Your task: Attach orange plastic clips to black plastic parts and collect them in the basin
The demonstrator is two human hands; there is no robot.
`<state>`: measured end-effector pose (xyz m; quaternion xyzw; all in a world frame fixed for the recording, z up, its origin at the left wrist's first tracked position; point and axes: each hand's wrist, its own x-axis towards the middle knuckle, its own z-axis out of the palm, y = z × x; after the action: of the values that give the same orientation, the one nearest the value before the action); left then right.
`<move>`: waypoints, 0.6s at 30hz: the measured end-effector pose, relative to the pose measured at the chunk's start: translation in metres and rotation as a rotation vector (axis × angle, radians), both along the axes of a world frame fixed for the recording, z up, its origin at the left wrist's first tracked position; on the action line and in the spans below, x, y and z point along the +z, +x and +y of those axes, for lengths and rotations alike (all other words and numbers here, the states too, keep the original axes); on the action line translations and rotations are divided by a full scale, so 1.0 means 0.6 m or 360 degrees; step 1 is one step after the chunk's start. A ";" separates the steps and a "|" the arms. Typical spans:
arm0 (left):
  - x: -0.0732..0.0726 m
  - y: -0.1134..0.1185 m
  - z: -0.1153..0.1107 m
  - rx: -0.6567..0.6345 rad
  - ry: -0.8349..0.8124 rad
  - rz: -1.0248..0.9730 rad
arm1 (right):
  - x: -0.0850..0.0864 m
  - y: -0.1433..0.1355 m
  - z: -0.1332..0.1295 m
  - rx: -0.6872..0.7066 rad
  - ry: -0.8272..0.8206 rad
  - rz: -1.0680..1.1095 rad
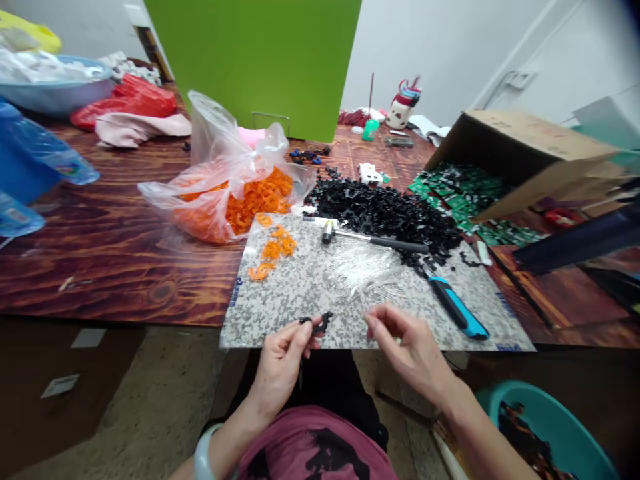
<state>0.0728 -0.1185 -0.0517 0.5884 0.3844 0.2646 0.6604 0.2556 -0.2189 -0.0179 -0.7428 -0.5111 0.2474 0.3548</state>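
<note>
My left hand [285,353] pinches a small black plastic part [323,323] over the front edge of the speckled board [300,293]. To its right, my right hand [405,340] has thumb and forefinger pressed together; anything between them is too small to make out. Ahead of the hands lies a pile of thin clear pins [357,267]. Behind it is a hammer [380,241], its black handle pointing right. A heap of black parts [385,210] covers the board's back edge. Orange pieces [273,250] sit at the board's left, and blue-handled pliers [460,310] at its right.
Left of the board stands a clear bag of orange parts [235,200]. A cardboard box [525,150] spills green-and-white pieces [465,190] at the back right. The green panel [260,60] rises behind. A teal tub [555,427] is below at the right.
</note>
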 end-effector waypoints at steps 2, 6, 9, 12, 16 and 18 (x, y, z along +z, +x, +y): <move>0.001 0.003 -0.002 0.0004 0.0098 0.0014 | 0.003 -0.045 0.009 0.0086 0.0036 0.0257; 0.001 0.003 -0.004 -0.0027 0.0205 0.0017 | -0.009 -0.098 0.029 0.0136 0.0109 0.0445; -0.003 -0.001 -0.004 -0.0035 0.0225 -0.0014 | -0.019 -0.105 0.040 0.0107 0.0125 0.0464; -0.007 -0.003 -0.005 -0.0030 0.0213 -0.0018 | -0.021 -0.103 0.043 0.0095 0.0115 0.0450; -0.006 -0.002 -0.006 -0.0025 0.0182 -0.0013 | -0.014 -0.103 0.043 0.0090 0.0127 0.0408; -0.005 -0.001 -0.006 -0.0022 0.0179 -0.0021 | -0.011 -0.104 0.045 0.0083 0.0143 0.0388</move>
<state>0.0719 -0.1223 -0.0545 0.6254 0.3605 0.2851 0.6306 0.1934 -0.1921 -0.0245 -0.6770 -0.4938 0.3218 0.4407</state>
